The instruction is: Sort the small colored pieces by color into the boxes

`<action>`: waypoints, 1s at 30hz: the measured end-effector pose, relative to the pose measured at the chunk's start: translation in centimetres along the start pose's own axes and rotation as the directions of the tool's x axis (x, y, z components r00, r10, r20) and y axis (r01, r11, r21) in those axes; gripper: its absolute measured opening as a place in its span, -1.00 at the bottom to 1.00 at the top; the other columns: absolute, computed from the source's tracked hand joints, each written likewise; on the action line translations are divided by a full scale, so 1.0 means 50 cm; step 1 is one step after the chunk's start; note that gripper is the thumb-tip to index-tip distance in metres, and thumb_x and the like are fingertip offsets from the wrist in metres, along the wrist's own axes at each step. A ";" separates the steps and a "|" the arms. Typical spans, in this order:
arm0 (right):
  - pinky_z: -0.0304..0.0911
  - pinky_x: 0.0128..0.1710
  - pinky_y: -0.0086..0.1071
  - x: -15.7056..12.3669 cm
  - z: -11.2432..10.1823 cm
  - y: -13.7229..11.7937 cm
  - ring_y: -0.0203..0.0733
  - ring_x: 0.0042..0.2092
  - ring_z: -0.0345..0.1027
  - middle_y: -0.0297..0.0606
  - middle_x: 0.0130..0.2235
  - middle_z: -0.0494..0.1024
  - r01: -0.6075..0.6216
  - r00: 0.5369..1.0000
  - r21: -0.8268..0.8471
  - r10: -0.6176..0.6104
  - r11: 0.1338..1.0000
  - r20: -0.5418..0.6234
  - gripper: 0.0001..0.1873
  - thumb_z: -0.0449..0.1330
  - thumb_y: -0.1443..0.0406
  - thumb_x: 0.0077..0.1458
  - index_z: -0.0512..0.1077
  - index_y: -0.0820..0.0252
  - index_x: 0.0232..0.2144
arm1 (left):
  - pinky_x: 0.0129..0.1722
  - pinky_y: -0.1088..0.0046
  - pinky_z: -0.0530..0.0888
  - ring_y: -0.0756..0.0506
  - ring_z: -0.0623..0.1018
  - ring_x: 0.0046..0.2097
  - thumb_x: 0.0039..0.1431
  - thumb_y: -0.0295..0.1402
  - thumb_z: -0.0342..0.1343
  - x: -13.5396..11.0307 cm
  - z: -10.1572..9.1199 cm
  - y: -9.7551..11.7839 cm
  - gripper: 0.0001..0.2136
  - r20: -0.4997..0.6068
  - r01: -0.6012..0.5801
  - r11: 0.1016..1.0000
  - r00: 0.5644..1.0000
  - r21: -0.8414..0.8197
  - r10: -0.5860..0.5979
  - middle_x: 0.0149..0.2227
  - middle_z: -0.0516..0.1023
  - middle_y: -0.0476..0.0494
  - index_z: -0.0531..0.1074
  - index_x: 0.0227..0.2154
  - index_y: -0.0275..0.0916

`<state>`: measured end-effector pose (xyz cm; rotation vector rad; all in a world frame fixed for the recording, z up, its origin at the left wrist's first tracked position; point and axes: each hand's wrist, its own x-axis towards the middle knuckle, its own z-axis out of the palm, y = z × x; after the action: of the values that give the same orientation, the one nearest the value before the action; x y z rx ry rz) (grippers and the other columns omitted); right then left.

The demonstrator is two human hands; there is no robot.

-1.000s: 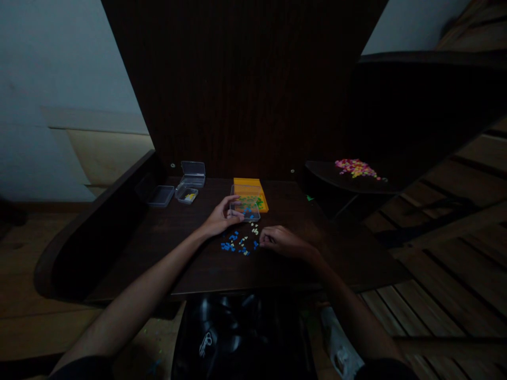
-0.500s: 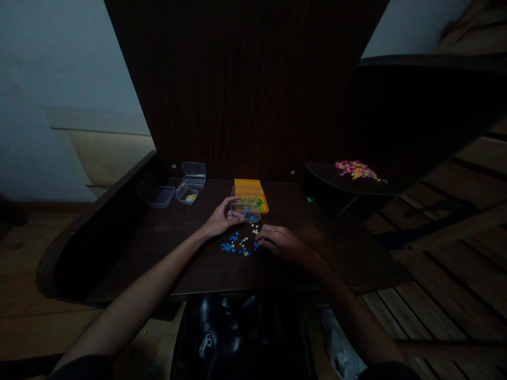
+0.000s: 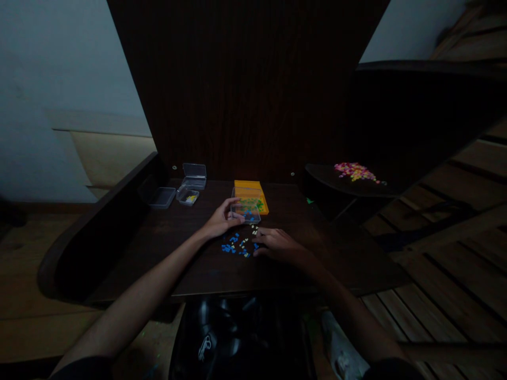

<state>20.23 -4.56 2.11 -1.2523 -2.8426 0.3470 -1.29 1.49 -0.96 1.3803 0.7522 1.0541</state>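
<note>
My left hand (image 3: 220, 220) grips the near left side of a small clear plastic box (image 3: 246, 212) that holds several blue beads. Just below it, loose blue and pale beads (image 3: 240, 243) lie scattered on the dark wooden table (image 3: 190, 264). My right hand (image 3: 275, 244) rests on the table at the right edge of that scatter, fingers curled low over the beads; whether it holds one is hidden. Behind the clear box sits an orange box (image 3: 251, 192) with green beads in it.
At the back left stand an open clear box with yellow beads (image 3: 187, 196), its lid (image 3: 194, 171) raised, and a flat clear lid (image 3: 161, 197). A pile of pink and yellow beads (image 3: 355, 170) lies on a dark ledge at right. A dark upright panel (image 3: 245, 84) backs the table.
My right hand has slid a little to the left and its fingers have flattened toward the loose beads. My left hand has stayed on the clear box.
</note>
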 end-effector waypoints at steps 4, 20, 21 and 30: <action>0.19 -0.28 -0.38 0.004 0.005 -0.002 -0.15 -0.18 0.38 -0.14 -0.14 0.48 0.006 1.000 -0.041 -0.006 0.999 0.005 -0.72 0.16 0.21 0.18 0.50 0.22 -0.11 | -0.13 0.35 0.53 0.04 0.55 -0.27 -0.11 -0.43 0.33 -0.001 0.001 0.002 -0.38 0.003 -0.006 1.000 1.000 -0.008 0.006 0.07 0.36 -0.24 0.22 0.05 -0.20; 0.09 -0.35 -0.42 0.010 0.015 -0.009 -0.26 -0.28 0.33 -0.19 -0.20 0.48 0.018 0.999 -0.143 -0.024 0.990 -0.045 -0.83 0.07 0.30 0.24 0.46 0.22 -0.28 | -0.09 0.29 0.53 0.05 0.55 -0.28 -0.12 -0.47 0.33 0.002 -0.002 -0.002 -0.37 -0.009 -0.004 1.000 1.000 -0.019 0.003 0.07 0.37 -0.25 0.24 0.06 -0.21; 0.09 -0.35 -0.42 0.009 0.012 -0.009 -0.25 -0.28 0.33 -0.19 -0.21 0.48 0.030 0.998 -0.143 -0.038 0.989 -0.051 -0.82 0.06 0.30 0.25 0.46 0.22 -0.28 | -0.10 0.30 0.53 0.05 0.56 -0.28 -0.11 -0.47 0.33 0.002 -0.002 -0.001 -0.37 -0.011 -0.005 1.000 1.000 -0.021 0.005 0.07 0.37 -0.25 0.23 0.05 -0.21; 0.24 -0.12 -0.36 0.024 -0.065 0.016 -0.18 -0.13 0.39 -0.16 -0.13 0.53 0.106 0.950 -0.020 -0.107 0.994 -0.292 -0.76 0.04 0.28 0.26 0.50 0.20 -0.19 | -0.10 0.32 0.52 0.05 0.55 -0.27 -0.12 -0.47 0.32 0.002 -0.002 -0.004 -0.36 -0.003 0.005 0.999 1.000 -0.035 -0.005 0.07 0.37 -0.23 0.22 0.06 -0.20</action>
<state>20.35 -2.52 5.01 -1.0449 -2.6427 0.1385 -1.31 1.63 -1.16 1.3464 0.7359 1.0612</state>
